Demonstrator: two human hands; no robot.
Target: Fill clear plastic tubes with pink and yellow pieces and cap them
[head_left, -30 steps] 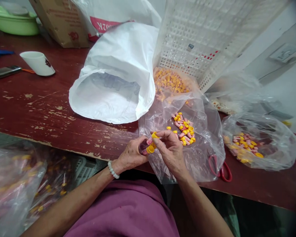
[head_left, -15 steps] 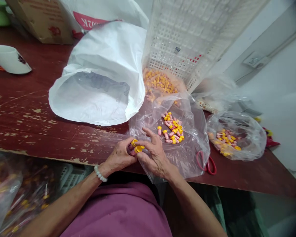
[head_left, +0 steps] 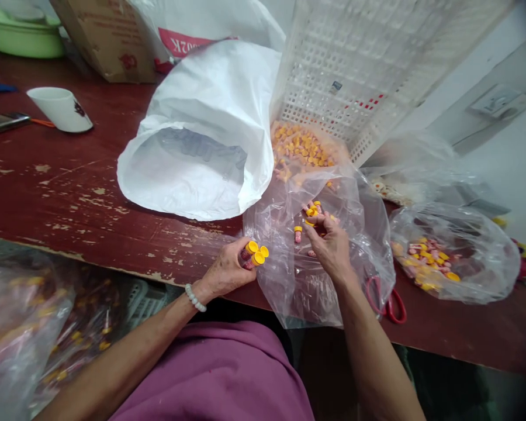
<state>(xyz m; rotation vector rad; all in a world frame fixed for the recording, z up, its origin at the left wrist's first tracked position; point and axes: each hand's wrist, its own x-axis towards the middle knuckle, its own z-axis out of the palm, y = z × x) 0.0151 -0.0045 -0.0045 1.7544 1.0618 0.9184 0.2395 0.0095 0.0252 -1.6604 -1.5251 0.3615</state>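
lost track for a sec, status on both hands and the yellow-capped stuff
Left hand: gripping three yellow-capped tubes. Right hand: fingers at the yellow-capped pile on clear plastic, grip unclear. Red-handled scissors beside right forearm.

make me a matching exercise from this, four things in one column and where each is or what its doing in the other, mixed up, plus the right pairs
Things
1. Left hand
2. Right hand
3. Cup
4. Red scissors

Place or state
A. On the table, near the phone
B. Fingers at the loose pieces
C. By the right edge of the spread clear bag
D. Holding three yellow-capped pieces

Right pairs: 1-D, 2-B, 3-A, 4-C
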